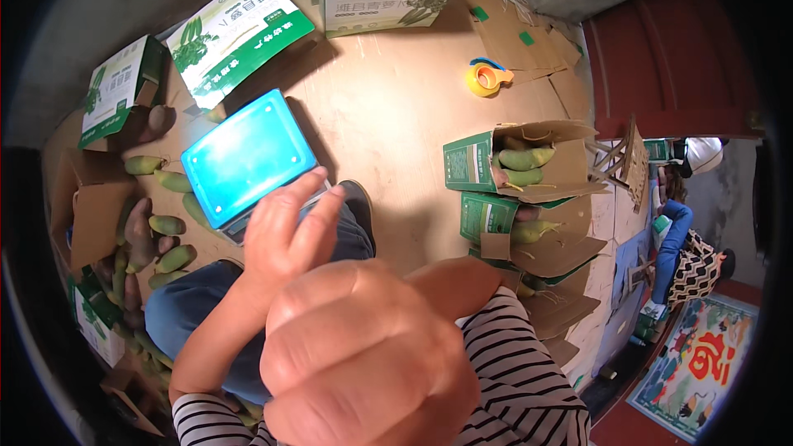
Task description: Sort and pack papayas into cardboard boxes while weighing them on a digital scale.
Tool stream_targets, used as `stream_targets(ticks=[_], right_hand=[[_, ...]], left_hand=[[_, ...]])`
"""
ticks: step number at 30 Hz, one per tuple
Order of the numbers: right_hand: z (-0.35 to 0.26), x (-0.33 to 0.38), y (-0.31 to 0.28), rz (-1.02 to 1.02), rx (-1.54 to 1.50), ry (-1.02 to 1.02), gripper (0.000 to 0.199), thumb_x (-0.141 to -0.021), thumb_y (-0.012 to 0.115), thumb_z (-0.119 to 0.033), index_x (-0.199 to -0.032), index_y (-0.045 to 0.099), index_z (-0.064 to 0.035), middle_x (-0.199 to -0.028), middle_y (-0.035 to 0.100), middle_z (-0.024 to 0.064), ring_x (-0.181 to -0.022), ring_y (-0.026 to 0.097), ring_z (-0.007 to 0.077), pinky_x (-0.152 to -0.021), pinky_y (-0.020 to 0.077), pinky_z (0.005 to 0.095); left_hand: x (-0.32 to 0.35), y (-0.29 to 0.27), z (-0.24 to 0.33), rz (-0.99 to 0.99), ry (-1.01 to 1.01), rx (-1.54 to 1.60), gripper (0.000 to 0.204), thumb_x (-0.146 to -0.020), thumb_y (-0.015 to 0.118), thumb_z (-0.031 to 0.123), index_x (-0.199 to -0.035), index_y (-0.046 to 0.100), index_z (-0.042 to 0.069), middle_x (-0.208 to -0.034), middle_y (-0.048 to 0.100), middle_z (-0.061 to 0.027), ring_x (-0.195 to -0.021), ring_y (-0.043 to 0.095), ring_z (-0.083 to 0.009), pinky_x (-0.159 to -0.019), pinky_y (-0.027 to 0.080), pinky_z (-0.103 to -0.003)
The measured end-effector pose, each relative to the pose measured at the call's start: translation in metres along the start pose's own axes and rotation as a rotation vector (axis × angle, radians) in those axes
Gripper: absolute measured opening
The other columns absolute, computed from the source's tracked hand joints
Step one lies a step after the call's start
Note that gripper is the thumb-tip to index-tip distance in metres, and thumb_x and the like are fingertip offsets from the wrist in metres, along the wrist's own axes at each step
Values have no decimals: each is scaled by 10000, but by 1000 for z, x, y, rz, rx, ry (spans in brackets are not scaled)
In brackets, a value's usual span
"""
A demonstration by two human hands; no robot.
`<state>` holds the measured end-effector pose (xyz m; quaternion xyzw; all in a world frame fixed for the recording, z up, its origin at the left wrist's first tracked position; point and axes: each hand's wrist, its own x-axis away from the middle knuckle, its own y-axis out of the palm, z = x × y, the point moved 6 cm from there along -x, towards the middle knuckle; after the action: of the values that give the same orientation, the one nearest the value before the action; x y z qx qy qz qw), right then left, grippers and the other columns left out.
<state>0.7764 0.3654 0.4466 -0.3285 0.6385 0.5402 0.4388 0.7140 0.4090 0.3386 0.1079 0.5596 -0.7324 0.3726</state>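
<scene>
My left hand [287,235] reaches forward between my knees, fingers stretched out and apart. Its fingertips are at the near edge of a scale with a bright blue platform [248,157], and nothing lies on that platform. Whether the fingers press the scale's panel, I cannot tell. Raised close to the camera, my right hand [368,355] is closed in a fist and looks very large. The inside of the fist is hidden. Green radishes [172,181] lie on the floor left of the scale.
White-and-green cartons [239,37] stand along the far wall and at left. On the right, open cardboard boxes [479,167] hold radishes. An orange tape dispenser [486,78] sits on the floor near flattened cardboard [529,41]. Another person [681,256] is at far right.
</scene>
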Motion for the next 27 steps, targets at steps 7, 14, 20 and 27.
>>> stream_targets(ticks=[7,14,20,27], right_hand=[[19,28,1,-256,304,117,457,-882,568,-431,-609,432,-90,-609,524,34,-441,439,132,-380,326,264],[230,72,-189,-884,1263,365,232,-781,717,-270,-916,657,-91,-1009,645,68,-908,617,275,-763,508,381],[326,109,-235,-1181,1559,502,325,-811,680,-262,-1085,627,-95,-1083,643,98,-997,594,321,-843,497,424],[350,363,-237,65,519,2254,462,-871,666,-357,-1118,512,2,-1081,610,202,-993,613,347,-866,516,502]], left_hand=[[10,2,-11,-55,-64,118,345,-714,637,58,-1057,641,19,-1124,607,-173,-893,602,-297,-745,496,-391],[5,5,-8,47,69,178,329,-644,668,19,-973,650,-3,-1051,626,-183,-762,616,-258,-689,506,-351],[8,7,-16,30,15,205,317,-659,637,112,-955,645,-1,-1054,616,-169,-807,623,-229,-747,513,-343],[11,9,-19,144,-68,272,263,-614,672,90,-868,675,24,-1025,607,-128,-828,606,-225,-761,511,-320]])
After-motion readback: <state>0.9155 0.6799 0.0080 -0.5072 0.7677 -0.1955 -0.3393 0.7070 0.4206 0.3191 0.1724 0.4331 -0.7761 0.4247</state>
